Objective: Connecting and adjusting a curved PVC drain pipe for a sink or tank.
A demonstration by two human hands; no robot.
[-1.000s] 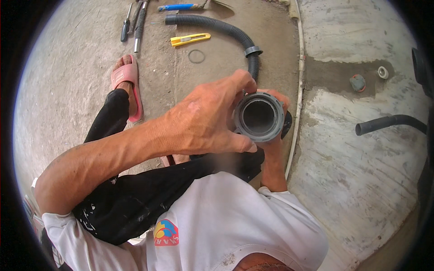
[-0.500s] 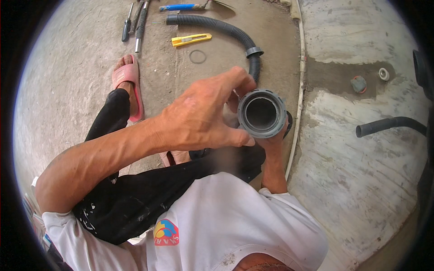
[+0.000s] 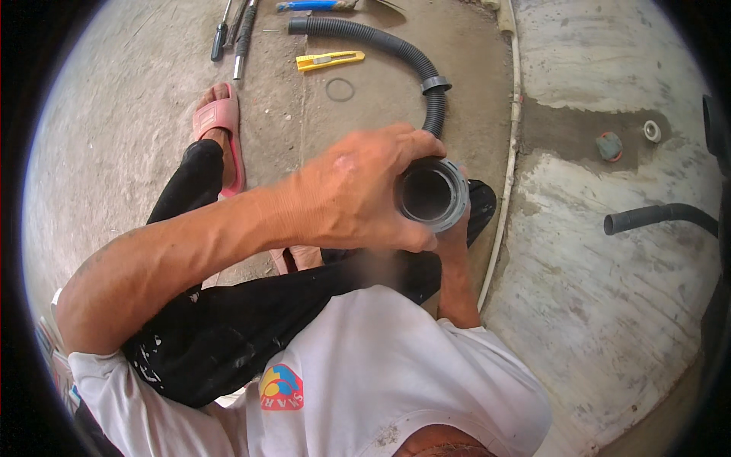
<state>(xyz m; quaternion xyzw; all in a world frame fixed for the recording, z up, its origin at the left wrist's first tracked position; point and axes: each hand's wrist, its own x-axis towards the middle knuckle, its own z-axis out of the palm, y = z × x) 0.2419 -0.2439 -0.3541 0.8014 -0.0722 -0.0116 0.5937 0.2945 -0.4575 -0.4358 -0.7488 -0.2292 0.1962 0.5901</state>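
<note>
A grey plastic pipe fitting (image 3: 458,196) with a ribbed ring nut is held up over my lap, its round opening turned up towards me and tilted a little left. My left hand (image 3: 346,186) wraps round its left side, fingers at the far edge and thumb at the near one. From below and right, my right hand (image 3: 454,234) holds the body of the fitting; most of those fingers are hidden behind it. Just beyond my left fingers lies a black corrugated hose (image 3: 381,39) with a collar (image 3: 436,84) round it.
On the floor lie a yellow utility knife (image 3: 330,61), a thin ring (image 3: 352,90), a blue-handled trowel (image 3: 316,5), a screwdriver (image 3: 218,43) and rod-like tools (image 3: 244,46). A white pipe (image 3: 512,152) runs along the slab at right, where a grey pipe (image 3: 662,214) sticks out.
My left hand has closed further round the fitting's rim. The fitting has shifted slightly left and tipped, and the whole view has moved a little.
</note>
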